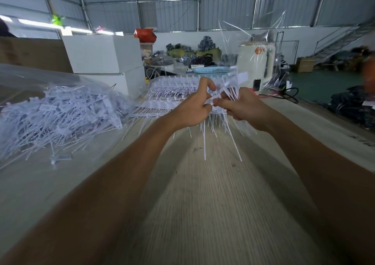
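Note:
Both hands are raised over the wooden table (213, 193), close together. My right hand (246, 107) grips a bundle of white plastic tag ties (231, 91); their thin tails (205, 141) hang down below the hands. My left hand (195, 106) pinches one white tie at its tag end, right against the bundle, thumb and fingers curled. Behind the hands lie flat racks of joined white ties (172, 94) on the table. A large loose heap of separated white ties (60, 114) fills the left side, partly under clear plastic.
White boxes (101, 55) stand stacked at the back left. A blue basket (211, 70), a white kettle-like appliance (255, 61) and clear plastic wrap (263, 31) sit behind the hands. Bags and clothes are piled along the far wall; green floor lies to the right.

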Demonstrator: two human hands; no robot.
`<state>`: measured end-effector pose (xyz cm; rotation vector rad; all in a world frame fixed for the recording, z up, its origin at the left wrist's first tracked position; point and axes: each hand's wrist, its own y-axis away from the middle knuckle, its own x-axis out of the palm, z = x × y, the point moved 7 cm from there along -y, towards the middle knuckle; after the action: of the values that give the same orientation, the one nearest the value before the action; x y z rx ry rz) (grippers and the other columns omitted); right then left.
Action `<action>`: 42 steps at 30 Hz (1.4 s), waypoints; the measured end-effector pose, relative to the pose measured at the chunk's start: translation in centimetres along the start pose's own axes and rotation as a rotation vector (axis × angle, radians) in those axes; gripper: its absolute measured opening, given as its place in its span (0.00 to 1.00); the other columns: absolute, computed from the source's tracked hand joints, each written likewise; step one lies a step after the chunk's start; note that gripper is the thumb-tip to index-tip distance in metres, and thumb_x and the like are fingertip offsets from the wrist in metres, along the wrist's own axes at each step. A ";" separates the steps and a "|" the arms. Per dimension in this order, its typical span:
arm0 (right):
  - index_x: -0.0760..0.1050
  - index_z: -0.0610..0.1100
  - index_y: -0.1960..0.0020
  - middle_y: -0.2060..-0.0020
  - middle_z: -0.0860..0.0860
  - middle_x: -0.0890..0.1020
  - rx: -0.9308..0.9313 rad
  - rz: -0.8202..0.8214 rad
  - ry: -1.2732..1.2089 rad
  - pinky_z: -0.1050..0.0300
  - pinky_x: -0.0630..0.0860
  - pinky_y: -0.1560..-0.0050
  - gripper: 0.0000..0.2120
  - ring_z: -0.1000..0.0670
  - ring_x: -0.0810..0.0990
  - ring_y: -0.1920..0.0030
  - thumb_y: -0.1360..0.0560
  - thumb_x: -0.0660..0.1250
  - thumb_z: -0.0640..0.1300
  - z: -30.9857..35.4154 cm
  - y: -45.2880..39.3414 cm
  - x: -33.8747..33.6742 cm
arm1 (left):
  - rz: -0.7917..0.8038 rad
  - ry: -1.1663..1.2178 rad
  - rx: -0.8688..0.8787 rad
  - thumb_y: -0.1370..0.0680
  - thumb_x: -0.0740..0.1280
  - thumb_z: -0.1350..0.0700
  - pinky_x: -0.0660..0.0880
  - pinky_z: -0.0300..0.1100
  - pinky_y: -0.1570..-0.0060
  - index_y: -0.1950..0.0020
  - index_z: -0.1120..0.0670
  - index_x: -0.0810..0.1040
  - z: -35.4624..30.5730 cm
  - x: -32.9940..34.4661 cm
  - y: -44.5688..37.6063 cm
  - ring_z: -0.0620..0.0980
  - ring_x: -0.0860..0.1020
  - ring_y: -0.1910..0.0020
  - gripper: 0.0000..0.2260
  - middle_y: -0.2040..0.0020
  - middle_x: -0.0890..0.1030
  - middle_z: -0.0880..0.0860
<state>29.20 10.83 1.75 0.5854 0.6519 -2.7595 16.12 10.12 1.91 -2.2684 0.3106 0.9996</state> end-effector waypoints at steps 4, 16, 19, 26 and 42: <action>0.73 0.55 0.63 0.76 0.67 0.77 -0.164 -0.035 0.247 0.77 0.66 0.72 0.16 0.66 0.75 0.74 0.21 0.69 0.39 1.4 0.5 -0.5 | 0.020 0.006 -0.009 0.19 0.57 0.64 0.77 0.60 0.59 0.45 0.45 0.55 -0.3 0.4 -0.2 0.65 0.79 0.57 0.16 0.50 0.79 0.67; 0.80 0.42 0.50 0.64 0.51 0.77 -0.322 -0.129 0.713 0.62 0.64 0.69 0.10 0.49 0.73 0.66 0.24 0.63 0.31 3.0 0.5 0.1 | 0.012 0.309 -0.113 0.15 0.56 0.59 0.77 0.42 0.62 0.42 0.55 0.56 0.1 -0.3 0.3 0.51 0.80 0.61 0.08 0.50 0.82 0.63; 0.75 0.52 0.61 0.68 0.57 0.81 -0.241 -0.130 0.522 0.71 0.68 0.67 0.14 0.62 0.79 0.67 0.20 0.66 0.37 2.6 0.2 -0.6 | -0.037 0.267 -0.131 0.16 0.60 0.60 0.77 0.43 0.58 0.44 0.50 0.57 0.5 -0.9 0.0 0.49 0.80 0.58 0.11 0.48 0.82 0.63; 0.77 0.46 0.61 0.66 0.49 0.82 -0.099 -0.243 0.390 0.60 0.70 0.63 0.09 0.53 0.80 0.67 0.22 0.71 0.44 1.6 0.0 -1.1 | -0.073 0.091 -0.111 0.23 0.67 0.62 0.78 0.60 0.51 0.43 0.46 0.60 -0.3 -1.0 0.2 0.64 0.80 0.52 0.19 0.51 0.80 0.62; 0.76 0.43 0.60 0.69 0.47 0.77 0.133 -0.144 -0.190 0.65 0.58 0.79 0.13 0.55 0.63 0.79 0.18 0.65 0.45 -0.5 -0.4 0.8 | -0.216 0.288 -0.084 0.23 0.72 0.64 0.76 0.46 0.46 0.33 0.54 0.66 -0.7 -1.7 -0.2 0.53 0.77 0.40 0.23 0.43 0.76 0.59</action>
<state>28.51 11.27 1.13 0.3070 0.4879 -2.9630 15.44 9.78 3.56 -2.4622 0.1405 0.5869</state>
